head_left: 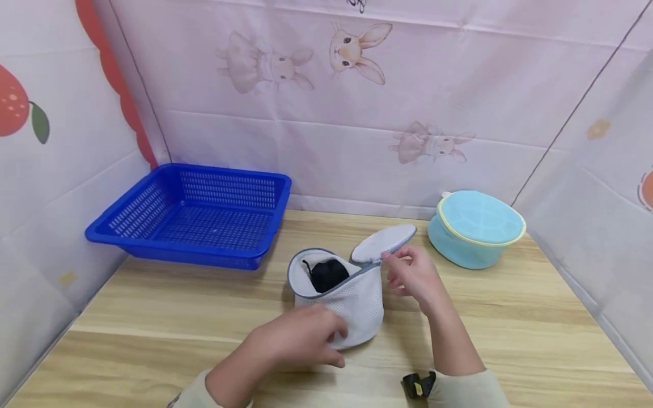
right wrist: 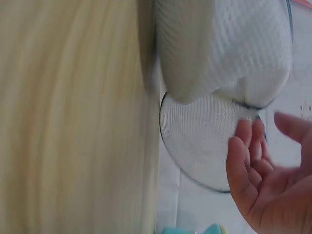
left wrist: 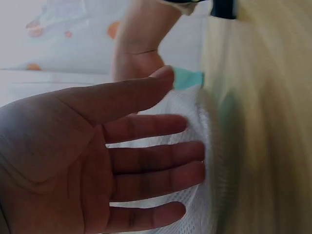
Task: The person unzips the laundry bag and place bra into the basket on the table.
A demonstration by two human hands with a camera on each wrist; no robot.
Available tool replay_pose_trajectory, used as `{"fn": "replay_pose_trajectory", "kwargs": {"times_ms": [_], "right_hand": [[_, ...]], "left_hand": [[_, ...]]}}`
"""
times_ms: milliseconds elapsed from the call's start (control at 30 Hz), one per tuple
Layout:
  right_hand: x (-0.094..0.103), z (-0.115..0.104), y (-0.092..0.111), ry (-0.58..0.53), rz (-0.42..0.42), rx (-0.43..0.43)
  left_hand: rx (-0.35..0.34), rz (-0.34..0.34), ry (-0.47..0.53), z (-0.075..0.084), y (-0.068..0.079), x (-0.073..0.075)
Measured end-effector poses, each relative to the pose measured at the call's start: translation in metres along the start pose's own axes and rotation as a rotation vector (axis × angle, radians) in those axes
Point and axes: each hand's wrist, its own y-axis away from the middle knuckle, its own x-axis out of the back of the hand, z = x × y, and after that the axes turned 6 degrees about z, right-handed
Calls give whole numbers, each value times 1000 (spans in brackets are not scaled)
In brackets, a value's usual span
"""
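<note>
A white mesh zip bag (head_left: 357,309) with grey-blue trim stands mid-table, its round lid (head_left: 386,241) flipped up to the right. Inside its mouth lies a black bundle (head_left: 329,276) with a thin cord. My left hand (head_left: 306,334) is at the bag's near side; the left wrist view shows its fingers (left wrist: 161,158) extended along the mesh, thumb apart. At the lid's hinge side is my right hand (head_left: 413,275), fingers bent loosely. In the right wrist view, a gap shows between its thumb and fingers (right wrist: 239,161), with nothing gripped there.
A blue plastic basket (head_left: 214,255) sits at the back left. To the back right stands a light-blue bag (head_left: 476,218) with yellow trim. A small black device (head_left: 418,385) shows beside my right sleeve. Printed cloth walls (head_left: 326,141) border the wooden table (head_left: 510,317).
</note>
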Motion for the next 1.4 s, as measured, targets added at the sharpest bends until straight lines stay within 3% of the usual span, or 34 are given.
{"fn": "replay_pose_trajectory", "kwargs": {"times_ms": [167,300,467,600,767,900,1033,1167,1233,1400], "right_hand": [[1,5,-1,245,-146,-12],[-3,4,-1,283,-200,-17],[-8,2,-4,204,-196,16],[-5,3,-13,38,-181,16],[2,11,-24,-142,-283,-57],[1,18,-32,-197,-348,-106],[1,24,-37,-248,-337,-138],[-1,28,-38,-255,-360,-139],[-1,30,-37,-241,-377,-129],[0,30,-36,-217,-372,-116]], "left_hand": [[67,-16,9,-5,-6,-9],[126,-24,-53,-17,-12,-15],[217,-26,-72,-35,-22,-12],[232,-28,-75,-40,-26,1],[244,-16,-49,-37,-31,23],[268,61,-49,-36,-39,44],[265,229,-69,-36,-62,64],[237,366,-91,-41,-97,70],[241,375,-101,-45,-115,66],[263,278,-204,-59,-145,53]]}}
